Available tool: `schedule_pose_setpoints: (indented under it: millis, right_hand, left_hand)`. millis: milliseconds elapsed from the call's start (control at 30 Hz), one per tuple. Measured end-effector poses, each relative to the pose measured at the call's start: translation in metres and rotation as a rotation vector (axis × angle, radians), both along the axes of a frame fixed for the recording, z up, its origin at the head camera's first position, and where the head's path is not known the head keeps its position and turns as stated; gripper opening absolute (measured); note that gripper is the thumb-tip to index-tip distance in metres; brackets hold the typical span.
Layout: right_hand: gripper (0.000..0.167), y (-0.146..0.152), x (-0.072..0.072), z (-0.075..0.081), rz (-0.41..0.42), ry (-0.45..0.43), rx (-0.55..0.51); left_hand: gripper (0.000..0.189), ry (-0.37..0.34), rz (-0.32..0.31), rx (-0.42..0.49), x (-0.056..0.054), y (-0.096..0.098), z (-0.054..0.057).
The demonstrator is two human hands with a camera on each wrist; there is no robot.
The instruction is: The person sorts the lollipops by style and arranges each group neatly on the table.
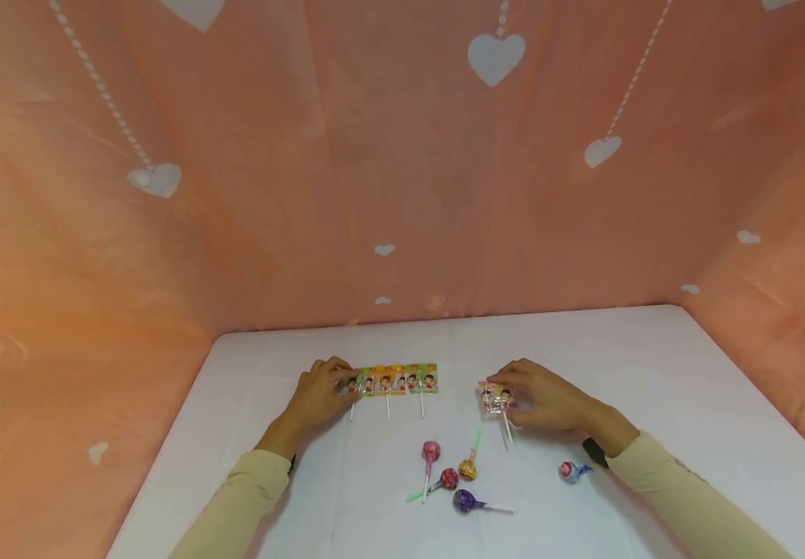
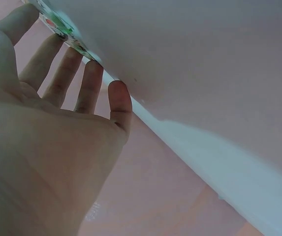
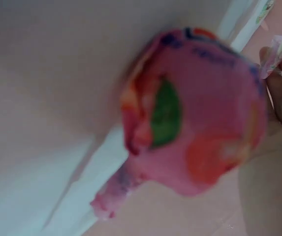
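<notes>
Three flat lollipops in printed wrappers lie in a row at the table's back: a green one at the left end, an orange lollipop point(image 1: 386, 382) in the middle and a green lollipop point(image 1: 422, 380) at the right. My left hand point(image 1: 321, 396) pinches the left-end green lollipop point(image 1: 367, 382) between thumb and forefinger; its other fingertips reach the wrapper's edge in the left wrist view. To the right of the row, my right hand point(image 1: 549, 397) holds a flat lollipop in a pink-and-clear wrapper point(image 1: 493, 397) between thumb and fingers, its white stick pointing toward me.
In front lie round lollipops: pink point(image 1: 431, 451), red point(image 1: 449, 478), yellow point(image 1: 468, 469) and purple point(image 1: 465, 501). A red-and-blue lollipop point(image 1: 569, 471) lies under my right wrist. One pink round lollipop point(image 3: 195, 113) looms close in the right wrist view. Orange cloth point(image 1: 402, 194) walls the white table point(image 1: 346, 497).
</notes>
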State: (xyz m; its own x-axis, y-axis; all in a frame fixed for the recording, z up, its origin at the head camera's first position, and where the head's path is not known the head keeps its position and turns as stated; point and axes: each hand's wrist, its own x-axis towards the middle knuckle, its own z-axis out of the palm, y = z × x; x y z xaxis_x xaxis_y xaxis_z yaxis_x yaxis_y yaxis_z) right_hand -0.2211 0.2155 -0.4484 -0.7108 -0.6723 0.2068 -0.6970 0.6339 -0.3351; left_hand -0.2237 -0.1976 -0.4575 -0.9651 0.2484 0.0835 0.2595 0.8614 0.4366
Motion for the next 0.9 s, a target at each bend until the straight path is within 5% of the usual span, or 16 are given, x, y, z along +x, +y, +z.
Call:
schedule_pose_setpoints:
  millis: [900]
  right_hand:
    - [0.050,-0.012,-0.011,-0.002,-0.032,0.009,-0.038]
  left_hand:
    - [0.040,0.056,0.022,0.005,-0.003,-0.001,-0.006]
